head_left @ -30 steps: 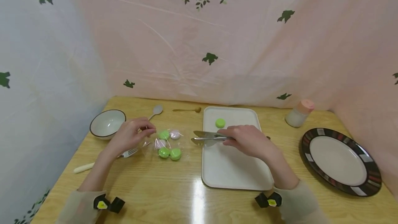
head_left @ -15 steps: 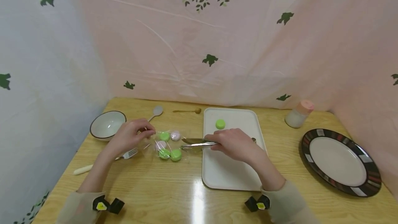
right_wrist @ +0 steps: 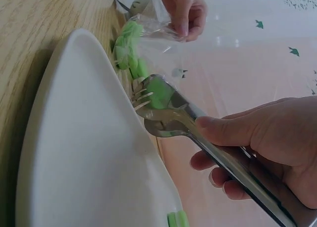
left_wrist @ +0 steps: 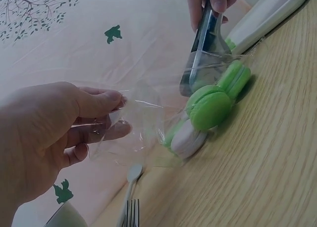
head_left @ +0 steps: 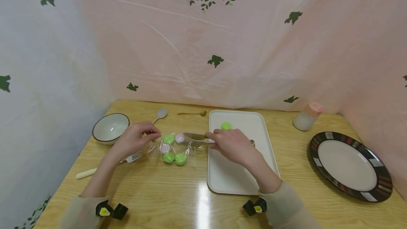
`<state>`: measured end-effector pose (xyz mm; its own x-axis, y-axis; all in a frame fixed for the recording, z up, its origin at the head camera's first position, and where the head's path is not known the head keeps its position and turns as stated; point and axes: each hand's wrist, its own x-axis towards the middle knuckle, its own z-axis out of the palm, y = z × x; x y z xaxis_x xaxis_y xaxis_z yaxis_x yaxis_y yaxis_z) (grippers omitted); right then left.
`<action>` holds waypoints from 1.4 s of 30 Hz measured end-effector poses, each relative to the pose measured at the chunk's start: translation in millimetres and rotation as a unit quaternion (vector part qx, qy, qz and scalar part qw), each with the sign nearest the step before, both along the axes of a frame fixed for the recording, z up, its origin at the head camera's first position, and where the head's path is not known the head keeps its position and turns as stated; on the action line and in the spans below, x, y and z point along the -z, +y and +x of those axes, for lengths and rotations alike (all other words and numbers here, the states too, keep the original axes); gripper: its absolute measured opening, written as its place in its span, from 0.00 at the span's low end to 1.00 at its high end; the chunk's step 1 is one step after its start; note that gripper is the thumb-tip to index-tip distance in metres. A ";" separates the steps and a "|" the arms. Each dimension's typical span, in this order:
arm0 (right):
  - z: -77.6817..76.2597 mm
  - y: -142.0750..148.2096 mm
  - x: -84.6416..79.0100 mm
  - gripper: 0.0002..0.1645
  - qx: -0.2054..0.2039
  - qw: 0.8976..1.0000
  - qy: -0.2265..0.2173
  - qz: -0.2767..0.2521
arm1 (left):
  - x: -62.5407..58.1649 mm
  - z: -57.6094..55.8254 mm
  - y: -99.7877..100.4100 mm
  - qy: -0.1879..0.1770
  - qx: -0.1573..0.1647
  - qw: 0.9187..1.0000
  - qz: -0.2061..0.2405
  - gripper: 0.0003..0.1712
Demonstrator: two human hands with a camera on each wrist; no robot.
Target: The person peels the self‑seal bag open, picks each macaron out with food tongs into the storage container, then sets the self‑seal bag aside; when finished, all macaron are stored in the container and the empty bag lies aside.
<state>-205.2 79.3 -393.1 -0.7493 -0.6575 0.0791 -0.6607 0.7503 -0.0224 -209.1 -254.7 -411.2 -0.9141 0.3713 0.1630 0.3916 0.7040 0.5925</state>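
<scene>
Between thumb and fingers my left hand pinches one end of a clear plastic bag. Several macarons lie in the bag, green ones and lilac ones. My right hand grips metal tongs and reaches left across the tray. The tong ends, spread apart, overlap the bag's right end beside the upper lilac macaron. One green macaron sits near the tray's far end, partly behind the right hand.
A bowl, a fork and a pale spoon lie about the left hand. Farther back is a small gold spoon. To the right stand a pink-lidded jar and a dark-rimmed plate.
My right hand has carried the tongs leftward from over the tray to the bag and its macarons. The left hand has stayed nearly still, holding the bag.
</scene>
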 end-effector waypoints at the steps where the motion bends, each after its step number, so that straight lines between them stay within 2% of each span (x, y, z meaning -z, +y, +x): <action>1: -0.7 -1.0 0.2 0.22 0.001 1.000 0.001 0.001 | -0.5 -0.2 0.5 -0.002 0.001 1.000 0.002 0.07; 11: -7.0 -15.5 0.8 0.22 0.008 1.000 -0.018 0.006 | -1.4 -2.6 1.6 0.015 0.018 1.000 0.018 0.07; 16: -7.8 -20.2 0.0 0.20 0.011 1.000 -0.013 0.001 | -1.6 -5.0 -1.3 0.021 0.024 0.999 0.020 0.08; 30: -11.8 -19.9 1.4 0.18 0.017 1.000 -0.014 -0.001 | -4.0 -13.3 0.1 0.028 0.028 0.999 0.025 0.03; 42: -3.6 -11.2 -3.1 0.17 0.002 1.000 -0.025 0.004 | 2.2 -4.9 5.0 0.042 0.022 0.999 0.025 0.02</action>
<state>-208.8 68.1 -390.0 -0.7547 -0.6550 0.0374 -0.6560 0.7531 -0.0492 -214.0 -249.7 -413.4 -0.8795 0.4001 0.2576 0.4710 0.6555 0.5903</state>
